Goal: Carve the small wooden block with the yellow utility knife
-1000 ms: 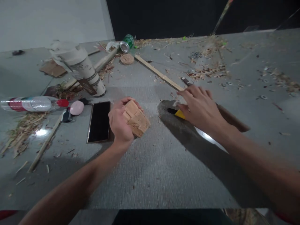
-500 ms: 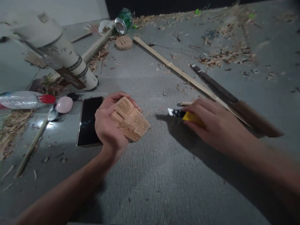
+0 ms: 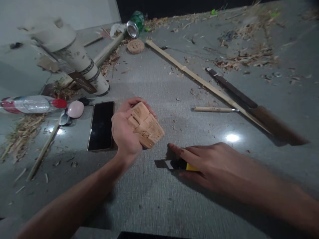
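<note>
My left hand (image 3: pixel 126 132) is wrapped round a carved wooden block (image 3: pixel 147 126), its cut, notched face turned up. The block is held just right of a black phone (image 3: pixel 101 126). Low over the grey table, my right hand (image 3: pixel 211 162) has a yellow and black utility knife (image 3: pixel 191 167) between its thumb and fingers. The knife's short blade is out and points left, below and apart from the block. Beyond the right hand lies a thin wooden-handled tool (image 3: pixel 214 109).
A large knife (image 3: pixel 251 103) and a long bamboo stick (image 3: pixel 186 70) lie at right. At back are a green can (image 3: pixel 136 24) and a carved wooden disc (image 3: pixel 136 46). A white pipe (image 3: pixel 82 63), a plastic bottle (image 3: pixel 35 104) and a hammer-like tool (image 3: pixel 46 149) lie left. Shavings are scattered about.
My right hand has come down and nearer to me with the utility knife, uncovering the thin wooden-handled tool. The left hand still holds the block; the view has shifted slightly.
</note>
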`<state>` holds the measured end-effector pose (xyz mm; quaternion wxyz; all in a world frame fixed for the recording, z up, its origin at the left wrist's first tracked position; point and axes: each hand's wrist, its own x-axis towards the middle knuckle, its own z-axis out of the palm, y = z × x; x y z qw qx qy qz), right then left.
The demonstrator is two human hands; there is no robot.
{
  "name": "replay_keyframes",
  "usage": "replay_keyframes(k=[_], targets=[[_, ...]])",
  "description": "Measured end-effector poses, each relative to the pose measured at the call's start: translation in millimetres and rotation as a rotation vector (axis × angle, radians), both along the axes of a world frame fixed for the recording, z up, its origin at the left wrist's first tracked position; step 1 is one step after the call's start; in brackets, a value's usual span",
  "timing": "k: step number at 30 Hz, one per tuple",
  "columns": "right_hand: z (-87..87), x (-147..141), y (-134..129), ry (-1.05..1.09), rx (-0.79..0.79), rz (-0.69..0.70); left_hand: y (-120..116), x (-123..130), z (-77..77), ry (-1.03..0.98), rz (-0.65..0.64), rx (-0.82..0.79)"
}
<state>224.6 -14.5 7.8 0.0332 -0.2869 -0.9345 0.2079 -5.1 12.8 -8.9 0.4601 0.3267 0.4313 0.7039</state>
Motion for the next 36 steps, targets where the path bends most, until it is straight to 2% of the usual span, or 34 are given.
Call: replay_keyframes(k=[7,10,13,16,19,22,27,30,33,36], targets=[[1.2,-3.1,1.6,0.003,-0.037,-0.056,-2.7,2.6,10.3,-0.115,-0.022,-0.062],[4.4,1.6,2.9,0.106,-0.044,-0.066,-4.4,1.3,18.8,-0.174,0.023,-0.13],[12.2,4.6,3.5,0.318,-0.063,-0.269,-9.4,1.1,29.8,-0.173,0.045,-0.158],[19.0,-1.1,3.6,0.497,-0.258,-0.489,-20.1,6.6,41.2,-0.166,0.031,-0.109],[19.2,-10.1,5.5,0.692,-0.562,-0.602,-32.7,16.0,46.8,-0.173,-0.072,-0.046],[13.8,-13.7,9.4,0.778,-0.711,-0.7,-41.4,24.9,43.7,-0.179,-0.143,-0.013],[6.0,-8.1,14.2,0.724,-0.67,-0.809,-48.7,32.0,33.1,-0.189,-0.288,0.005],[1.7,-3.5,15.4,0.808,-0.69,-0.814,-51.3,30.6,30.9,-0.245,-0.432,-0.009],[-3.9,2.3,18.5,0.913,-0.739,-0.788,-49.8,25.4,29.0,-0.276,-0.583,-0.071],[-6.9,10.4,24.8,0.9,-0.654,-0.794,-43.6,16.5,26.7,-0.205,-0.638,-0.19]])
